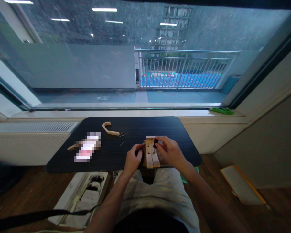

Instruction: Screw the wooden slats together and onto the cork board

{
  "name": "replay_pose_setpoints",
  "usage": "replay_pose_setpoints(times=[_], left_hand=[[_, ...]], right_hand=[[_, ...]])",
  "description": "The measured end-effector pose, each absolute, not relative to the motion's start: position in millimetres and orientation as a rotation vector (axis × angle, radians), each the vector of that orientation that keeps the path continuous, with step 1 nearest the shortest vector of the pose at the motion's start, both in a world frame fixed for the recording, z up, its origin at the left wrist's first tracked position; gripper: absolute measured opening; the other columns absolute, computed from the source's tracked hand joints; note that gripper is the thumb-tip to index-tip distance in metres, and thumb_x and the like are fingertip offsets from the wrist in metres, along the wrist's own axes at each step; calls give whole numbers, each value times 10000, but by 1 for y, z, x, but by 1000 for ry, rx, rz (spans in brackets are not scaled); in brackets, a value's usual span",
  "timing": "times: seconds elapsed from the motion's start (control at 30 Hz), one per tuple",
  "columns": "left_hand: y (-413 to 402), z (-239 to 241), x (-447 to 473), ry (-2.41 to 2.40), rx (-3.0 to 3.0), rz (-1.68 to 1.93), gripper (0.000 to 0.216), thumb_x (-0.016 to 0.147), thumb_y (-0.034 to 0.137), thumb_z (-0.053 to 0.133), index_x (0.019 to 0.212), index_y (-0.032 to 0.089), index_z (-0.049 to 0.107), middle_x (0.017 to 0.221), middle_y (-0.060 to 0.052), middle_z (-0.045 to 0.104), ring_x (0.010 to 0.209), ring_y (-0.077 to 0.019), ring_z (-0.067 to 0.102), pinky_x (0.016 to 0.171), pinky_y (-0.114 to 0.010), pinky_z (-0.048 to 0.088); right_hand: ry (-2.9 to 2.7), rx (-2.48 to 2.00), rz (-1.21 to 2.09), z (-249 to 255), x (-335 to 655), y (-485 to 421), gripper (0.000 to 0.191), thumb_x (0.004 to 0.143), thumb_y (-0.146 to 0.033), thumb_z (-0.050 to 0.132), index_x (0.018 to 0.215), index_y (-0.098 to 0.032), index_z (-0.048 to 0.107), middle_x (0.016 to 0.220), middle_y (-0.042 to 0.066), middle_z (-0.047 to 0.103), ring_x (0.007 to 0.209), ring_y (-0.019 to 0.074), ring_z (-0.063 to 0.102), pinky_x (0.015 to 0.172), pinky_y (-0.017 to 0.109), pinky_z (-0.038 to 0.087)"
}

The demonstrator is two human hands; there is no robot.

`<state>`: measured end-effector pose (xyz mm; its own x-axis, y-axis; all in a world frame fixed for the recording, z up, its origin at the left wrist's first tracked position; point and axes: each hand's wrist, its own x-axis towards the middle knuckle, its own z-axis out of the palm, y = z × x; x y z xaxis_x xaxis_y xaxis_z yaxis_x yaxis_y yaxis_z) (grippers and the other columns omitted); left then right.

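Observation:
A pale wooden piece with dark holes (148, 153) sits at the table's front edge, with a browner wooden part (163, 160) beside and partly under it. My left hand (134, 157) is closed at the left side of this work, thumb and fingers gripping its edge. Above the pale wood, my right hand (169, 149) pinches a small black-handled tool (155, 142) whose thin metal end points down at the wood. Its exact kind I cannot make out. Further left lie a hook-shaped wooden piece (109, 130) and several metal screws (122, 134).
The dark table (135, 124) stands against the window sill. A blurred-out rectangular item (88, 147) lies at its left, by another wooden piece (72, 147). On the floor are an open white box (80, 197) and a leaning panel (242, 184). A green cloth (221, 111) rests on the sill.

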<state>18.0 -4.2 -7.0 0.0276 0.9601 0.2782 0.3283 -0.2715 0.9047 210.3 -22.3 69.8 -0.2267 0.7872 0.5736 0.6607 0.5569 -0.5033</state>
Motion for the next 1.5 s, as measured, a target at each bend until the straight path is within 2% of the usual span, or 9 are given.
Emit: replay_pose_setpoints(times=[0.3, 0.43, 1.17, 1.5], left_hand=[[-2, -8, 16, 1392, 1728, 1263, 243, 835, 198, 464, 912, 183, 694, 941, -56, 725, 911, -193, 661, 873, -335, 516], [0, -9, 17, 1362, 1820, 1258, 263, 838, 164, 466, 954, 178, 702, 935, -55, 704, 901, -177, 645, 866, -318, 505], [1, -12, 19, 1476, 1968, 1160, 252, 791, 131, 499, 993, 157, 646, 1032, -96, 683, 1012, -229, 607, 958, -415, 465], [-1, -10, 20, 1472, 2049, 1136, 278, 785, 124, 468, 994, 178, 645, 1015, -87, 685, 1006, -230, 613, 935, -415, 472]], right_hand=[[-1963, -1171, 188, 71, 211, -23, 243, 890, -212, 539, 1116, -202, 629, 845, 47, 680, 662, 142, 616, 566, 246, 417], [-1962, -1183, 199, 69, 210, -22, 241, 889, -209, 542, 1114, -210, 630, 840, 41, 681, 668, 138, 618, 574, 241, 420], [-1977, -1154, 178, 70, 210, -21, 254, 892, -218, 539, 1128, -215, 634, 869, 49, 682, 688, 144, 617, 586, 247, 436], [-1981, -1164, 186, 70, 209, -23, 246, 899, -216, 530, 1125, -218, 626, 855, 42, 671, 658, 136, 599, 581, 248, 420]])
